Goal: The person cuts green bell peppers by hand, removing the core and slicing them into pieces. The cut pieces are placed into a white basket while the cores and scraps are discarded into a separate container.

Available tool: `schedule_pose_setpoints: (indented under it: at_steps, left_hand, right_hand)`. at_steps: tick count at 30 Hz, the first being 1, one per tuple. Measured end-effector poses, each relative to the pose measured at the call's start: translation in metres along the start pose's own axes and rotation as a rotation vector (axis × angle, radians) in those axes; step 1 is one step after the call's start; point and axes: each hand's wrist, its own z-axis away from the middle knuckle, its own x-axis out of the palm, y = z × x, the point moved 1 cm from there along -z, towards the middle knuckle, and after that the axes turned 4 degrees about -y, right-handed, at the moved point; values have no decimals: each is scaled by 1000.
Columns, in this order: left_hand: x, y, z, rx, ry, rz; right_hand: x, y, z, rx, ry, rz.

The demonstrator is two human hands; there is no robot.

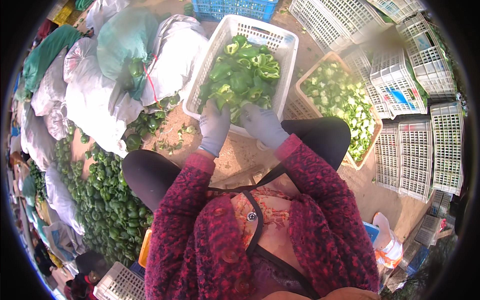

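Note:
A white plastic crate (290, 56) stands before my knees, part filled with green bell peppers (240, 80), some whole and some cut open. Both hands wear pale grey gloves and are at the crate's near end. My left hand (215, 123) has its fingers closed on a cut green bell pepper (225, 96). Close beside it, my right hand (260, 123) is curled with its fingertips down among the peppers; what lies under its fingers is hidden.
Right of my knee, a tan crate (377, 123) holds chopped green pepper (337, 101). Stacked white crates (407, 161) line the right side. To the left lie white sacks (97, 97), a green mesh sack (125, 41) and a heap of bell peppers (112, 202). A blue crate (234, 11) stands beyond.

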Motion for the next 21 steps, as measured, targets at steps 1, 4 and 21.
schedule_pose_setpoints:
  at_steps: [1, 4, 21]
  left_hand:
    - [2, 0, 1, 32, 15, -77]
    - [6, -6, 1, 21, -30, -118]
    - [13, -14, -23, 414, -313, -219]
  right_hand:
    - [4, 1, 0, 2, 6, -8]
    - [13, 11, -6, 57, -56, -48]
    - [-40, 38, -27, 299, -111, -773]
